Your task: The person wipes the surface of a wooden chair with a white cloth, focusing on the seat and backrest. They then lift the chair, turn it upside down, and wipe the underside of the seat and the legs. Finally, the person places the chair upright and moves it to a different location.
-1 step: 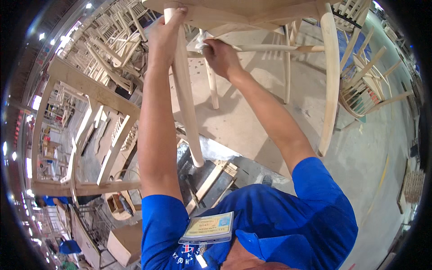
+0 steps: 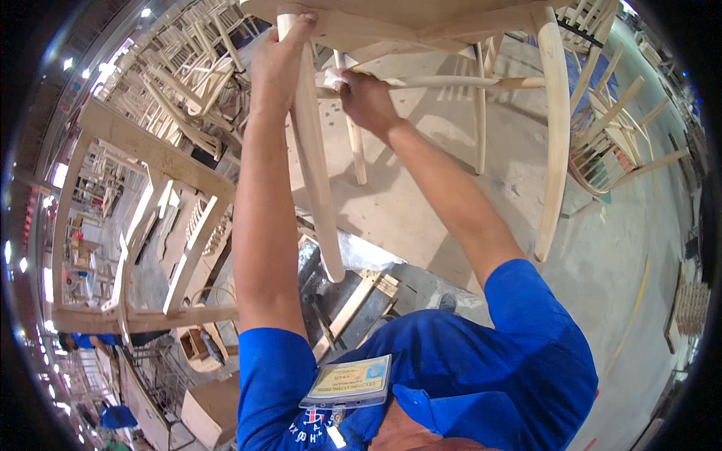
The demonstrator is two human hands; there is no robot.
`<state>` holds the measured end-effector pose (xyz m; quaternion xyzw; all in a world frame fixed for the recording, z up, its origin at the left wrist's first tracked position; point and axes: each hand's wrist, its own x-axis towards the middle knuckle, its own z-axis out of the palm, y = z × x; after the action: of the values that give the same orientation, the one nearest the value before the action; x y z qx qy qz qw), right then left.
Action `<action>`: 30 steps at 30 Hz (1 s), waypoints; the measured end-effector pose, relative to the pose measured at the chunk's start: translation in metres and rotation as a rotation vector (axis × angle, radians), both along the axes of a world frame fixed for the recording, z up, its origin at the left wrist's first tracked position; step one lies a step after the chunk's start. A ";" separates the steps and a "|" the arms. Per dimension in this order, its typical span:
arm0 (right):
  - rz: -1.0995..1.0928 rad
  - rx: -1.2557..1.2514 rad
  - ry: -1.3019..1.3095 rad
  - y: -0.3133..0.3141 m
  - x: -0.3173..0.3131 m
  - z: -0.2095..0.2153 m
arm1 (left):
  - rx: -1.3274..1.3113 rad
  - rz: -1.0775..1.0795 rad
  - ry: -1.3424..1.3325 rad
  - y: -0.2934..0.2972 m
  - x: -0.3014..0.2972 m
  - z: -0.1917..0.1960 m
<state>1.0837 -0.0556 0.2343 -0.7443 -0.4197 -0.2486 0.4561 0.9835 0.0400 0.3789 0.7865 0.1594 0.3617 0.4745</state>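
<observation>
Unfinished pale wooden chair [image 2: 421, 30], smooth tapered legs, raised overhead. My left hand [image 2: 280, 56] clamps round the near leg [image 2: 312, 158]; my right hand [image 2: 365, 98] presses white cloth [image 2: 331, 77] against the round rung [image 2: 444, 81].

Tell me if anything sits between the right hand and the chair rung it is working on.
Only a small pale pad or cloth, pressed by the right hand against the rung. The left hand grips the chair leg directly.
</observation>
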 end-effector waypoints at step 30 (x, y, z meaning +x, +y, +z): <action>0.521 0.860 1.545 0.043 -0.131 -0.150 | -0.150 -0.049 -0.012 0.014 0.028 0.001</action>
<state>0.9527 -0.0123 0.0842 -0.3520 -0.0244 0.2935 0.8885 1.0117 0.0540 0.3800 0.7502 0.1640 0.3418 0.5418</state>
